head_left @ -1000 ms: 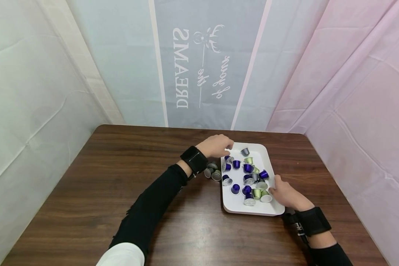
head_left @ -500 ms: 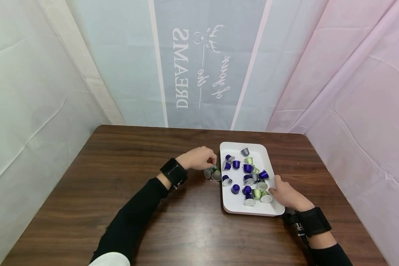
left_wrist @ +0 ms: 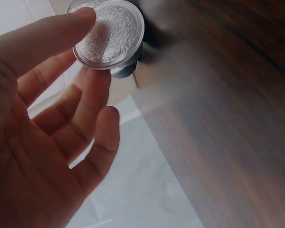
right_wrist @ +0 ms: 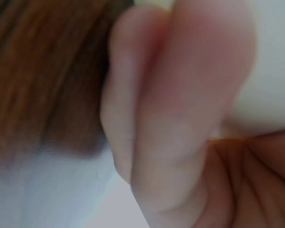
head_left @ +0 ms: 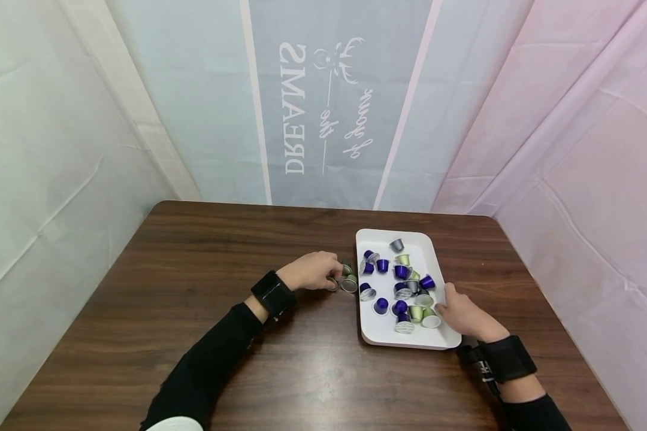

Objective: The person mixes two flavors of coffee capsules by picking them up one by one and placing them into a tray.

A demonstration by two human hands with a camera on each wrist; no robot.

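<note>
Three dark green coffee capsules lie in a small cluster on the table, left of a white tray (head_left: 377, 336). My left hand (head_left: 308, 271) pinches the leftmost capsule (left_wrist: 113, 35); in the left wrist view the thumb lies on its silver foil lid, with fingers behind it. The other two green capsules (head_left: 348, 284) sit just right of the fingertips. My right hand (head_left: 468, 314) grips the tray's right edge, thumb at the rim; its fingers fill the right wrist view, blurred. On the tray are several purple capsules (head_left: 401, 272), light green capsules (head_left: 416, 313) and silver-grey capsules (head_left: 396, 245).
The brown wooden table (head_left: 205, 287) reaches back to a hanging cloth (head_left: 339, 185) with mirrored lettering. White and pink cloth walls stand at the sides. Both wrists wear black bands (head_left: 273, 294).
My left hand has moved from the tray's upper left edge back left and down to the green capsules, now pinching one. The right hand and tray have stayed in place.
</note>
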